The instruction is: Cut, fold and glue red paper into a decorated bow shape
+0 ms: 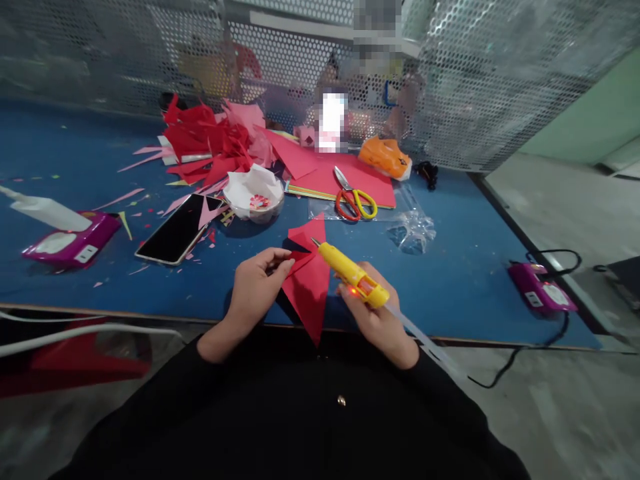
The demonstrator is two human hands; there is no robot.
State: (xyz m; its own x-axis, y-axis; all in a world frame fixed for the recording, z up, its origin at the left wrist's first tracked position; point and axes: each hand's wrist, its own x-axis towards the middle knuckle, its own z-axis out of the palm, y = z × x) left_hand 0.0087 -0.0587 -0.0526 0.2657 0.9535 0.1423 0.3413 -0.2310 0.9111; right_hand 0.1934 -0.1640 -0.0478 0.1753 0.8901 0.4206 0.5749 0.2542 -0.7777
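In the middle near the table's front edge is a folded red paper shape [313, 293] with pointed ends. My left hand [257, 287] pinches a flap of it between thumb and fingers. My right hand [375, 320] is wrapped round a yellow hot glue gun [350, 272]. A small light glows orange-red on the gun, and a clear glue stick trails from its back end. The gun's metal tip points up and left, over the red paper beside the flap; I cannot tell whether it touches.
Scissors [355, 195] rest on coloured paper sheets [380, 190]. A paper-lined bowl [267, 212], a phone [175, 230] and red scraps [205, 137] are at left. Purple power strips [75, 240] stand at both sides; a perforated metal panel [295, 47] closes the back.
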